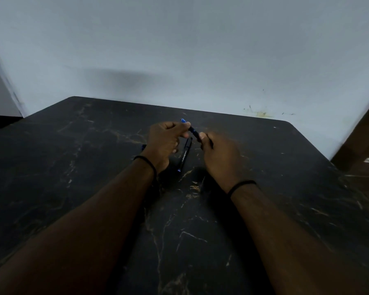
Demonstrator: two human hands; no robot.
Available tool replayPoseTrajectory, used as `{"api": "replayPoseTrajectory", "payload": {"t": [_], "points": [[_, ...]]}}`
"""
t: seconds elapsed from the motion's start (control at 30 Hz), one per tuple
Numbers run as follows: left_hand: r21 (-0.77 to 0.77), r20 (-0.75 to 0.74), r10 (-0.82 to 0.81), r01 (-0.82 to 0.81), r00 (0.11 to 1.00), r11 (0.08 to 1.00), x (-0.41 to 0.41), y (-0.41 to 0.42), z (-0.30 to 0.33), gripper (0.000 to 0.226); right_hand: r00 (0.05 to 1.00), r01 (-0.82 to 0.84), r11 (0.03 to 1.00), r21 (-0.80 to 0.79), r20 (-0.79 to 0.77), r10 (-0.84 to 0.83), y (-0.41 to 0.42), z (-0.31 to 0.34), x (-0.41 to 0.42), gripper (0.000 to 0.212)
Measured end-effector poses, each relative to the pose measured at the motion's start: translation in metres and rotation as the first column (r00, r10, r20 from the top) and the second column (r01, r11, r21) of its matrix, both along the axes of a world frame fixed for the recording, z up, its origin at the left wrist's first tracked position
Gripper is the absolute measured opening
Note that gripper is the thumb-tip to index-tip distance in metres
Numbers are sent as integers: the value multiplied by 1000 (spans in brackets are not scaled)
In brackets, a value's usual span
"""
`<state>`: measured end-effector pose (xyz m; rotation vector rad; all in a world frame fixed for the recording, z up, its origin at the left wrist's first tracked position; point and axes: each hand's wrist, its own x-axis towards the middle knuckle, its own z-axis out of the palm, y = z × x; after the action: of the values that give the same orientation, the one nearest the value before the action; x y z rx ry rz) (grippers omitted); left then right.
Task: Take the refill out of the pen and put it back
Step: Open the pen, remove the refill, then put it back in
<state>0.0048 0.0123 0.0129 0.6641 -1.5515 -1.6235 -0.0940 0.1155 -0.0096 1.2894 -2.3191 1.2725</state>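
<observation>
Both hands are up over the dark marble-look table (77,188), working one pen (193,130) between them. Left hand (164,143) is pinched shut on the far end of it: thumb & fingertips close round the barrel just below a blue tip that pokes out past the fingers toward the wall (179,50). Right hand (219,158) is closed on the near end of the same pen, thumb on top, rest of the barrel hidden inside the fist. Pen runs at a slant, blue end up-left, black body down-right, held above the tabletop, not touching it. Can't tell whether the refill is in or partly out; the frame's too soft & the fingers cover the join.

A 2nd pen (184,155) lies flat on the table directly under the hands, between the two wrists, black w/ pale lettering along it & a blue end pointing back toward the person. Something small & dark blue (144,147) peeks out just left of the left hand, mostly hidden, can't say what it is.

Each wrist has a thin black band: left (146,161), right (241,185). Forearms are bare, reaching in from the bottom edge. Brown wooden furniture (364,150) stands at the right edge beside the table.
</observation>
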Motion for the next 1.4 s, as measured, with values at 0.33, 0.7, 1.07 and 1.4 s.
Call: {"api": "replayPoseTrajectory", "payload": {"t": [0.33, 0.7, 1.07, 1.4], "points": [[2, 8, 5, -6, 1000, 1000, 2, 1, 1, 18, 999, -23, 999, -27, 26, 23, 2, 0, -1, 23], [3, 13, -8, 8, 1000, 1000, 1, -3, -1, 17, 999, -4, 1000, -17, 37, 5, 0, -1, -1, 23], [10, 12, -4, 4, 1000, 1000, 1, -1, 0, 22, 999, -27, 994, -103, 27, 30, 2, 0, 2, 16], [55, -38, -68, 70, 997, 996, 3, -7, -4, 42, 1000, -17, 1000, 9, -12, 18, 0, -1, 0, 32]]}}
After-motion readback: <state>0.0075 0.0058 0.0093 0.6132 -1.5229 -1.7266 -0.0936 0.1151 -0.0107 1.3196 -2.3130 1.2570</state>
